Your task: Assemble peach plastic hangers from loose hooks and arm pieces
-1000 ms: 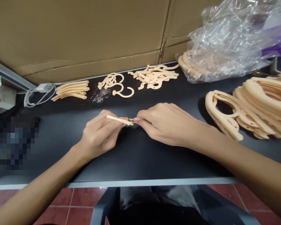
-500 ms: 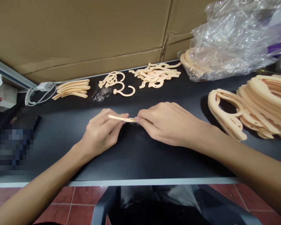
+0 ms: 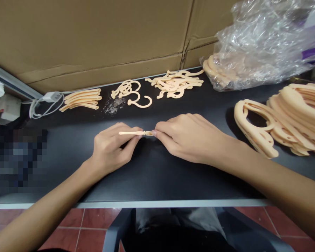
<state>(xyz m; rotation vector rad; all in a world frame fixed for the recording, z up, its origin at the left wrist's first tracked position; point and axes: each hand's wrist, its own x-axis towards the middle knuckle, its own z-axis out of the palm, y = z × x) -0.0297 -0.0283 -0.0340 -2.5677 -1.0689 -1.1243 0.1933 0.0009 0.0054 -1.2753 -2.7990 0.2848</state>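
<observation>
The pale strip (image 3: 130, 133) has swung from a slant to nearly level since the earlier frame, at the centre of the frame.
It looks slim, cream-coloured and smooth, seen edge-on above the dark worktop (image 3: 170, 183), with a blunt, rounded left end and a right end that seems split. The fingers of the left hand (image 3: 111, 145) pinch it near its middle; those of the right hand (image 3: 187, 136) are closed on a thin yellowish tip (image 3: 149, 133) at its right end, too small to tell whether it is a separate part.
</observation>
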